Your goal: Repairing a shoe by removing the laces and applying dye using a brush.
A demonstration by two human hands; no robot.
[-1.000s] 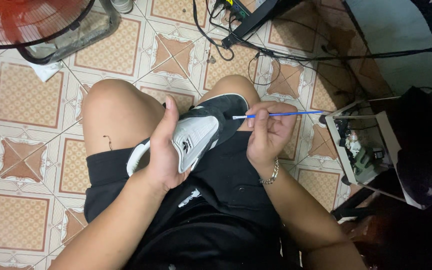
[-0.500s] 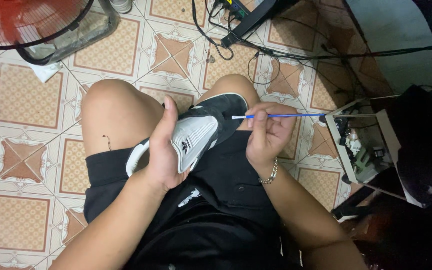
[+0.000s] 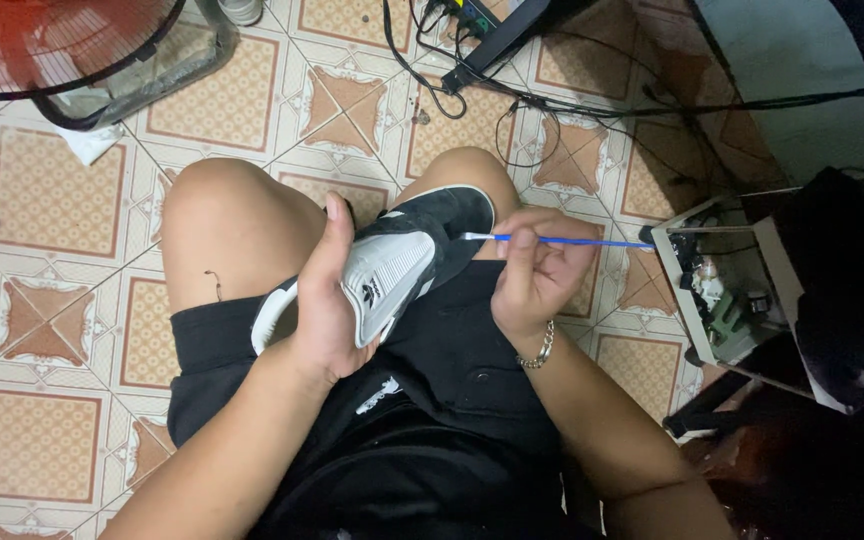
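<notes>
- Head view: the left hand (image 3: 327,310) is closed around a black and grey sneaker (image 3: 392,270), thumb up along its side, holding it over the lap between the two bare knees.
- The sneaker lies tilted, its black toe toward the right knee and its white heel edge showing just left of the left wrist.
- The right hand (image 3: 537,275) pinches a thin blue brush (image 3: 572,241) between its fingers; the brush lies nearly level, its white tip touching the sneaker's black toe end.
- A silver bracelet (image 3: 535,350) sits on the right wrist.
- The person wears black shorts (image 3: 452,400) and sits above a patterned tile floor (image 3: 52,200).
- A red fan (image 3: 42,40) stands at the upper left, and black cables (image 3: 552,100) run across the tiles at the top.
- A small white tray (image 3: 717,280) of cluttered items sits to the right, near the brush's far end.
</notes>
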